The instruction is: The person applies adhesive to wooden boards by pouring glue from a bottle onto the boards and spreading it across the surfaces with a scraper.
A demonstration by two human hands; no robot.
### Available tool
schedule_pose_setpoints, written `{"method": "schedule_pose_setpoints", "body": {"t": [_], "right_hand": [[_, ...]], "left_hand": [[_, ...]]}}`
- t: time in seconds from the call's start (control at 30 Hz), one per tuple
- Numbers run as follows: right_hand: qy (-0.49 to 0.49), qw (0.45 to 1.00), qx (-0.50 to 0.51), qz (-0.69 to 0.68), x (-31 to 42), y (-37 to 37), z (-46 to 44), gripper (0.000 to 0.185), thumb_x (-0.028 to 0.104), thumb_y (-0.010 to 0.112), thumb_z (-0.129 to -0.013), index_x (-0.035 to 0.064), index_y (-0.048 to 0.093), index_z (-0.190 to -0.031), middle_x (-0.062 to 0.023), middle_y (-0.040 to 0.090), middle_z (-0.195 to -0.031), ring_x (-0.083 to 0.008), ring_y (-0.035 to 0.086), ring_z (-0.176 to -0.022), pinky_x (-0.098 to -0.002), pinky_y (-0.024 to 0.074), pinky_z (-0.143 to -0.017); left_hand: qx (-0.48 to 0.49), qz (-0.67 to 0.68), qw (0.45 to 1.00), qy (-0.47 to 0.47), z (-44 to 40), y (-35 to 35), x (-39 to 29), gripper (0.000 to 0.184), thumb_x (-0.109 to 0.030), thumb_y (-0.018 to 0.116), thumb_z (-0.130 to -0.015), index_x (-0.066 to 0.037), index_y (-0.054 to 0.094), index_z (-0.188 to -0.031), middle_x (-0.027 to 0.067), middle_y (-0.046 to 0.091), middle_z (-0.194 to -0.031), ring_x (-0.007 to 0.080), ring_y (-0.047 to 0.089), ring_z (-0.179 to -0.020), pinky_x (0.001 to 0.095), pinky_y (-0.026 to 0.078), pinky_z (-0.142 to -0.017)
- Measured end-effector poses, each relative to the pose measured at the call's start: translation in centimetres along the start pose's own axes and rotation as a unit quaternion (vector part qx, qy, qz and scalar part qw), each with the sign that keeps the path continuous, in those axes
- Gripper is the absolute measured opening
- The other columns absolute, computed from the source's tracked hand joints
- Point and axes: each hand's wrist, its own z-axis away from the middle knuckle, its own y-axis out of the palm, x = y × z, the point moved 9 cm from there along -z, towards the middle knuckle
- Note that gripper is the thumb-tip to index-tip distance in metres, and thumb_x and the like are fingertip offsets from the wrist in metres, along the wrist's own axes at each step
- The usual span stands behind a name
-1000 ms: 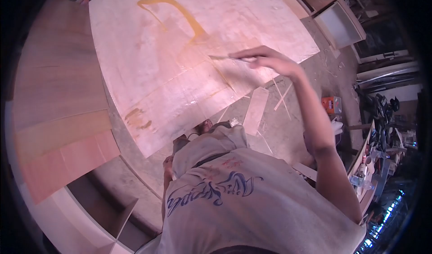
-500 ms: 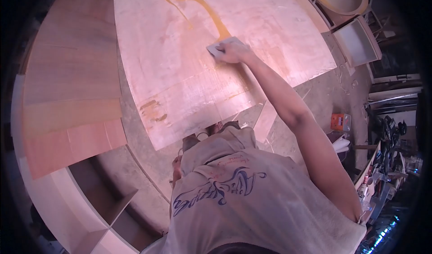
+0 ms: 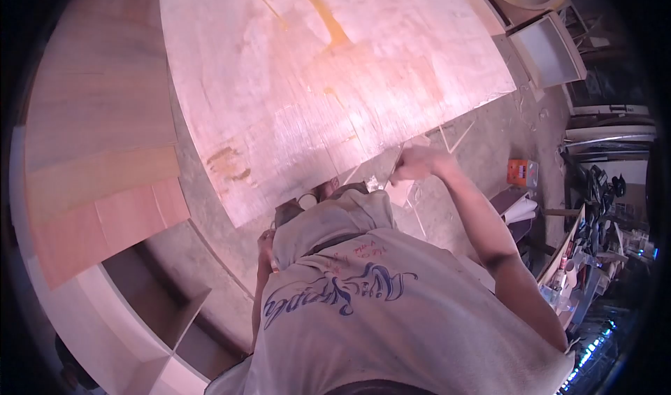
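A large pale board [image 3: 279, 108] fills the upper middle, with a curved yellow-orange streak [image 3: 316, 2] of paste on it and brown smears near its lower left corner. My right hand [image 3: 421, 163] is just off the board's near edge, closed on a thin flat scraper [image 3: 396, 166] seen almost edge-on. Beside my body at the left, my left hand [image 3: 266, 241] hangs low; its fingers are too small and hidden to make out.
Reddish wood sheets [image 3: 105, 129] lie at the left above an open cabinet frame [image 3: 150, 363]. Wood offcuts [image 3: 402, 189] are on the floor under my right hand. An orange box [image 3: 522, 173], a white drawer [image 3: 546, 51] and a cluttered bench [image 3: 563, 262] stand at the right.
My right hand first came down flat with the scraper at the yellow streak's lower end, then moved back toward me and off the board's near edge. My left hand stays low.
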Motion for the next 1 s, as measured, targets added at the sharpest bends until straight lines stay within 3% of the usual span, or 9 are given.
{"method": "schedule_pose_setpoints", "body": {"t": [0.03, 0.17, 0.23, 0.4, 0.5, 0.53, 0.6, 0.73, 1.0], "right_hand": [[-0.004, 0.999, 0.038, -0.003, 0.7, 0.2, 0.4, 0.052, 0.04, 0.063, -0.067, 0.013, 0.068, -0.111, -0.0139, 0.068, -0.101, -0.0262, 0.062, -0.103, -0.0331, 0.0465, -0.091], [-0.182, 0.957, -0.081, -0.212, 8.4, -8.3, 5.6, 0.06, 0.038, 0.064, -0.069, 0.009, 0.061, -0.122, -0.0161, 0.065, -0.111, -0.0281, 0.06, -0.107, -0.0333, 0.0447, -0.094], [-0.336, 0.897, -0.221, -0.182, 10.7, -11.6, 2.6, 0.06, 0.039, 0.064, -0.072, 0.0099, 0.059, -0.124, -0.0164, 0.061, -0.121, -0.0285, 0.058, -0.11, -0.0348, 0.0436, -0.095], [-0.077, 0.943, -0.301, 0.116, 14.2, -12.6, -7.4, 0.063, 0.054, 0.062, -0.073, 0.0117, 0.062, -0.12, -0.0149, 0.058, -0.125, -0.0301, 0.056, -0.113, -0.0377, 0.041, -0.099], [-0.152, 0.97, -0.103, 0.159, 16.3, -12.6, -10.2, 0.06, 0.059, 0.058, -0.073, 0.0171, 0.066, -0.116, -0.0126, 0.061, -0.122, -0.031, 0.055, -0.114, -0.0384, 0.0408, -0.099], [-0.124, 0.97, -0.103, 0.184, 16.8, -14.3, -9.8, 0.059, 0.059, 0.057, -0.074, 0.0187, 0.066, -0.115, -0.0122, 0.062, -0.12, -0.0298, 0.055, -0.115, -0.0386, 0.0414, -0.098], [-0.09, 0.977, -0.145, 0.128, 17.8, -17.5, -9.1, 0.062, 0.057, 0.058, -0.073, 0.0156, 0.064, -0.118, -0.0142, 0.061, -0.122, -0.0294, 0.055, -0.115, -0.0379, 0.0408, -0.099], [-0.181, 0.935, -0.286, 0.103, 15.2, -17.4, -14.5, 0.062, 0.052, 0.06, -0.072, 0.0116, 0.063, -0.119, -0.0153, 0.062, -0.119, -0.0282, 0.057, -0.112, -0.0366, 0.0433, -0.096], [-0.075, 0.991, -0.104, -0.038, 10.5, -4.5, -4.4, 0.054, 0.037, 0.067, -0.066, 0.0094, 0.066, -0.113, -0.0162, 0.065, -0.111, -0.0293, 0.061, -0.102, -0.0357, 0.0469, -0.09]], "left_hand": [[-0.005, -0.003, 1.0, 0.0, -0.1, -0.1, -0.6, 0.02, -0.016, 0.058, -0.086, -0.002, 0.067, -0.097, 0.0086, 0.067, -0.091, 0.0175, 0.063, -0.076, 0.0307, 0.051, -0.069], [-0.004, 0.098, 0.994, -0.04, 2.6, 1.2, -4.1, 0.024, -0.017, 0.06, -0.086, -0.001, 0.065, -0.103, 0.0106, 0.067, -0.091, 0.0185, 0.063, -0.077, 0.0314, 0.051, -0.069], [-0.005, 0.107, 0.994, -0.032, 1.9, 1.2, -3.1, 0.027, -0.017, 0.062, -0.085, 0.0, 0.063, -0.106, 0.011, 0.066, -0.09, 0.019, 0.063, -0.076, 0.0314, 0.052, -0.068], [-0.052, 0.13, 0.99, -0.022, 2.6, -0.2, -1.8, 0.026, -0.018, 0.065, -0.084, -0.001, 0.062, -0.103, 0.0094, 0.065, -0.087, 0.0181, 0.062, -0.073, 0.0303, 0.051, -0.065], [-0.1, 0.193, 0.976, -0.018, 3.6, -1.5, -0.7, 0.024, -0.018, 0.065, -0.084, -0.002, 0.062, -0.102, 0.0081, 0.065, -0.085, 0.0167, 0.061, -0.071, 0.0289, 0.051, -0.064], [-0.105, 0.211, 0.971, -0.03, 4.5, -1.8, 0.4, 0.024, -0.018, 0.066, -0.084, -0.003, 0.062, -0.102, 0.0079, 0.065, -0.085, 0.0162, 0.061, -0.071, 0.0284, 0.05, -0.063], [-0.112, 0.236, 0.964, -0.05, 6.0, -2.5, 2.6, 0.024, -0.018, 0.066, -0.084, -0.004, 0.062, -0.102, 0.0077, 0.064, -0.086, 0.0158, 0.061, -0.071, 0.0277, 0.05, -0.063], [-0.09, 0.163, 0.982, -0.042, 7.1, -4.0, 6.1, 0.024, -0.018, 0.065, -0.084, -0.004, 0.062, -0.102, 0.0076, 0.064, -0.086, 0.0156, 0.061, -0.07, 0.0274, 0.05, -0.063], [0.001, 0.021, 0.999, 0.033, 4.2, -8.2, 6.2, 0.023, -0.017, 0.065, -0.084, -0.004, 0.062, -0.103, 0.0074, 0.064, -0.088, 0.0152, 0.061, -0.07, 0.0267, 0.05, -0.062]]}}
